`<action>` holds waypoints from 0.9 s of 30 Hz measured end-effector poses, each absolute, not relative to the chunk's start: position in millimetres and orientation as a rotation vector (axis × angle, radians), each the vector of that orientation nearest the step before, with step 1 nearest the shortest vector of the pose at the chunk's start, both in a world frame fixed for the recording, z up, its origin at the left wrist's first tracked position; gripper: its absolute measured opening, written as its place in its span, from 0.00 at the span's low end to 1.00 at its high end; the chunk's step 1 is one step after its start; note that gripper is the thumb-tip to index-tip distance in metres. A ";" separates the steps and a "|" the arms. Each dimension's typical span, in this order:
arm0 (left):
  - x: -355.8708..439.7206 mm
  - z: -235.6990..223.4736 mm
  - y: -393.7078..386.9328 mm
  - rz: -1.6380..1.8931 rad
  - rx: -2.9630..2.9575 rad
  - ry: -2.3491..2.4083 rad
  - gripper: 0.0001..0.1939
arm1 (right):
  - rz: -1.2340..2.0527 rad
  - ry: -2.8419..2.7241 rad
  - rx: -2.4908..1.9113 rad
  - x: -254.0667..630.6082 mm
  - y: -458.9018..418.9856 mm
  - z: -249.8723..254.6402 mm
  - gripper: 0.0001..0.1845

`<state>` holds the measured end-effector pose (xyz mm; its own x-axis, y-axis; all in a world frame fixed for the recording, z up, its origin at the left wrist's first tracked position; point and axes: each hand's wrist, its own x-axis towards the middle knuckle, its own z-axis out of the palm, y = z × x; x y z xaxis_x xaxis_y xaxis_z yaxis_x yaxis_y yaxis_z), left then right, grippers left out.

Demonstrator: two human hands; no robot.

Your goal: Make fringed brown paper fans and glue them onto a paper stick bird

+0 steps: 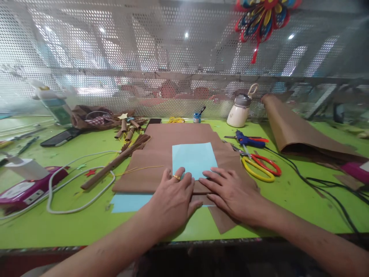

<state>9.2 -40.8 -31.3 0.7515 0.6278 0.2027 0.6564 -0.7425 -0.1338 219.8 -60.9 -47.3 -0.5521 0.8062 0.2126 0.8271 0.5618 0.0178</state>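
A light blue square sheet of paper [193, 159] lies on a stack of brown paper [178, 135]. My left hand [177, 198], with a gold ring on one finger, rests over the sheet's near left corner, its fingers bent and its thumb held apart. At the near right corner, my right hand [230, 192] presses down with fingers spread. Neither hand is closed around anything. Under the stack's near edge, another blue sheet [131, 203] sticks out at the left and a brown paper piece [221, 220] at the right.
Scissors [261, 167] and a blue glue gun [250, 140] lie right of the stack. Left are a rolled brown paper stick [112, 164], white cable [49, 196], purple power strip [54, 181] and phone [61, 137]. A white bottle [238, 113] and large brown paper [300, 134] stand behind.
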 end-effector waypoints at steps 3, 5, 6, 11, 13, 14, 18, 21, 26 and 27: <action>8.6 -29.9 -41.4 -0.227 -2.772 -1.009 0.22 | -0.201 -2.620 -1.363 217.6 -60.2 -46.7 0.23; 8.3 -30.2 -41.8 -0.250 -2.774 -1.002 0.21 | -0.222 -2.622 -1.353 216.4 -59.3 -47.0 0.23; 8.3 -30.5 -42.0 -0.261 -2.770 -1.000 0.21 | -0.234 -2.620 -1.351 215.9 -58.9 -47.2 0.23; 8.2 -31.9 -43.3 -0.252 -2.775 -1.005 0.19 | -0.298 -2.613 -1.304 215.5 -58.2 -49.4 0.22; 8.2 -32.1 -43.8 -0.250 -2.766 -1.024 0.19 | -0.303 -2.611 -1.306 215.4 -58.4 -50.4 0.22; 8.2 -32.2 -44.0 -0.253 -2.759 -1.034 0.19 | -0.301 -2.610 -1.315 215.3 -58.5 -50.9 0.22; 8.6 -32.1 -45.5 -0.264 -2.748 -1.051 0.20 | -0.270 -2.598 -1.343 215.5 -58.5 -52.5 0.23; 7.4 -31.0 -46.5 -0.270 -2.739 -1.062 0.21 | -0.216 -2.569 -1.360 219.2 -59.2 -53.5 0.24; -2.3 -26.1 -46.1 -0.264 -2.721 -1.114 0.25 | -0.176 -2.468 -1.408 232.2 -63.3 -51.6 0.27; -4.5 -25.2 -46.0 -0.264 -2.724 -1.120 0.25 | -0.165 -2.452 -1.411 235.0 -64.2 -50.8 0.27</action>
